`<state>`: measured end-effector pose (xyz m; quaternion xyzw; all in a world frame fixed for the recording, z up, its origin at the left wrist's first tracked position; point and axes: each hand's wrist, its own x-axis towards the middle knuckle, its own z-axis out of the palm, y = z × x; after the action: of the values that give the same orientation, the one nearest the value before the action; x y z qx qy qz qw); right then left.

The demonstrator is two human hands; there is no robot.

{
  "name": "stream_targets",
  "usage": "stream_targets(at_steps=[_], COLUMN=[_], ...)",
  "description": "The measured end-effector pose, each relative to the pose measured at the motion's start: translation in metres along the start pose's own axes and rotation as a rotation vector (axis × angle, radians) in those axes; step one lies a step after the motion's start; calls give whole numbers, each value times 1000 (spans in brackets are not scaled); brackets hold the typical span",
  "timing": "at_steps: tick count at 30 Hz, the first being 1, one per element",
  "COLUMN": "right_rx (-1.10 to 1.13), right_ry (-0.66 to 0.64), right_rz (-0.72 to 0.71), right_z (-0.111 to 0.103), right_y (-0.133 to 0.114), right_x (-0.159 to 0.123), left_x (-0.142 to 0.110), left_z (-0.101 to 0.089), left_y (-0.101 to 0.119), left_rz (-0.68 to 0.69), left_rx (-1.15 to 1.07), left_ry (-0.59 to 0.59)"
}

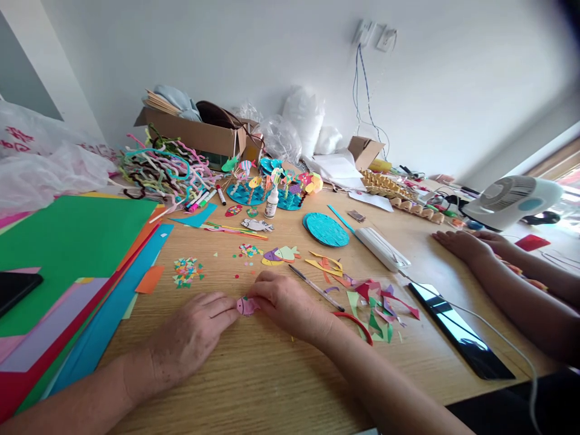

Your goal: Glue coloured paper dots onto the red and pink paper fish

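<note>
A small pink paper fish (pixel 246 306) with a dark line behind its head lies between my hands. My left hand (pixel 194 329) rests low on the table, fingers stretched out and tips touching the fish's head end. At the tail end, the bent fingers of my right hand (pixel 290 305) close on the fish; its thumb is mostly hidden. Behind them are piles of paper confetti (pixel 188 272), more round confetti (pixel 251 249), and purple, yellow and pale green paper fish (pixel 286 254). A pen (pixel 316 288) and red-handled scissors (pixel 357 323), partly covered by my right arm, lie beside it.
Coloured paper sheets (pixel 81 241) stack at left, near pipe cleaners (pixel 167 169). A glue bottle (pixel 271 202) stands before finished fish models. Blue discs (pixel 327 229), paper scraps (pixel 378 308), a power strip (pixel 382 248) and a phone (pixel 457 329) lie rightward, near another person's arms (pixel 498 272).
</note>
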<state>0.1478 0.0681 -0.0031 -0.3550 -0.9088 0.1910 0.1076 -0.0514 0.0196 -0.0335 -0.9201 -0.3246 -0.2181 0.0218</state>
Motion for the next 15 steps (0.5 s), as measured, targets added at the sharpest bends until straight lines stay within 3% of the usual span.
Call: stream_targets(at_steps=[15], right_rx=[-11], right_ry=[91], right_rz=[9], right_z=[15], right_y=[4], right_x=[-3], left_x=[0], left_z=[-6], left_y=[0], left_rz=[-13], left_rx=[-57], left_ry=[-2])
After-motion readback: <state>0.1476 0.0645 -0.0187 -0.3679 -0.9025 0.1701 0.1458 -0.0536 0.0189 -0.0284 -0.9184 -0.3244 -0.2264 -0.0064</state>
